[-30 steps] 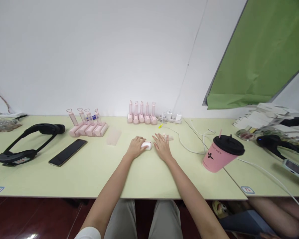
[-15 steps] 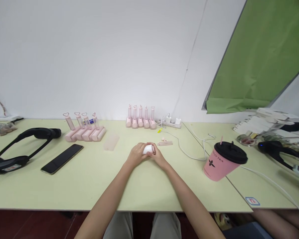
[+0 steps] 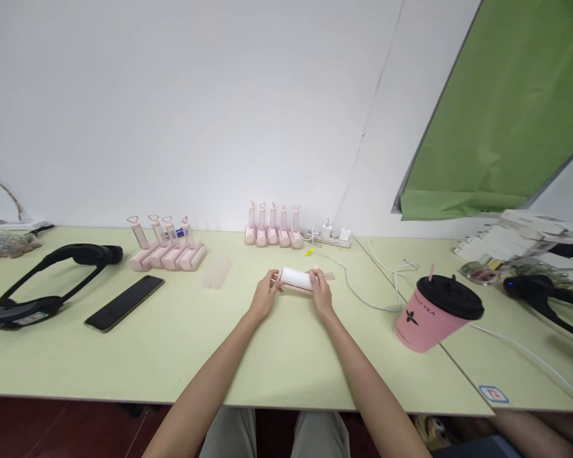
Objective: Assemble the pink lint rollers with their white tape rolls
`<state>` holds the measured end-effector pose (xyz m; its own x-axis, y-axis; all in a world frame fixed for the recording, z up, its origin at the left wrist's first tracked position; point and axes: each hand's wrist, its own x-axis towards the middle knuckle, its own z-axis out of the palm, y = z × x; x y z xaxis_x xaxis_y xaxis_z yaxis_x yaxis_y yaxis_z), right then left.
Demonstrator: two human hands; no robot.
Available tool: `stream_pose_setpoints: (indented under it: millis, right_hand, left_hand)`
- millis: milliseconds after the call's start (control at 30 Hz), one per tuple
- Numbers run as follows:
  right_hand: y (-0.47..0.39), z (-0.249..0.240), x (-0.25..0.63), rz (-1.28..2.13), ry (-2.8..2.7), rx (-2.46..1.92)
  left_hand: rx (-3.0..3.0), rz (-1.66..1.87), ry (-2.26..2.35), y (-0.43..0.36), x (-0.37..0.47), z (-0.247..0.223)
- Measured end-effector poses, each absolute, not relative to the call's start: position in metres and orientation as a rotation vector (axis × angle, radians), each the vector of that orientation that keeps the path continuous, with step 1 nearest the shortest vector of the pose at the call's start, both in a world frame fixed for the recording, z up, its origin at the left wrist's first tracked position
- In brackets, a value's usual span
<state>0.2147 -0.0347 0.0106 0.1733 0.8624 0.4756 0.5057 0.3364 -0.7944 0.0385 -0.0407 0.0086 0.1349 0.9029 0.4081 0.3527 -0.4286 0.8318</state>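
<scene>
Between my two hands lies a white roll with a pink cover along its lower side, which looks like a small lint roller (image 3: 297,278). My left hand (image 3: 266,294) grips its left end with closed fingers. At the right end, my right hand (image 3: 321,294) is closed around it. Just behind the right hand, a pale pink translucent handle (image 3: 330,276) lies partly hidden on the table. Left of my left hand sits a flat pale pink sheet-like piece (image 3: 216,273).
Pink rollers with upright heart-topped handles stand in one row at left (image 3: 169,256) and another by the wall (image 3: 273,236). A power strip (image 3: 332,239) trails cables. A phone (image 3: 124,303) and black headset (image 3: 52,302) lie left; a pink cup (image 3: 423,321) stands right.
My hands have moved apart to the two ends of the roll. The roll now shows lengthwise, where before mostly a short white part was visible. The view has shifted slightly.
</scene>
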Motion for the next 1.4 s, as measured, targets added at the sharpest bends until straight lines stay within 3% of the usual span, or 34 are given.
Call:
stream_pose_setpoints:
  millis: [100, 400, 600, 833, 1133, 1400]
  right_hand:
    - [-0.047, 0.017, 0.211, 0.07, -1.666, -1.332]
    - [-0.056, 0.018, 0.207, -0.255, -1.918, -1.501]
    - [-0.056, 0.019, 0.212, -0.238, -1.937, -1.485]
    - [-0.051, 0.02, 0.223, -0.181, -1.982, -1.487]
    - [-0.059, 0.023, 0.229, -0.235, -2.186, -1.364]
    - [-0.062, 0.023, 0.223, -0.177, -2.234, -1.31]
  left_hand:
    - [1.931, 1.272, 1.118, -0.049, 0.048, 0.01]
    - [2.051, 1.23, 1.204, -0.057, 0.056, 0.018]
    - [2.04, 1.296, 1.124, -0.059, 0.058, 0.019]
    - [2.661, 0.863, 1.308, -0.055, 0.042, 0.03]
    - [2.807, 0.547, 1.198, -0.052, 0.045, 0.058]
    - [2.822, 0.586, 1.224, -0.069, 0.04, 0.049]
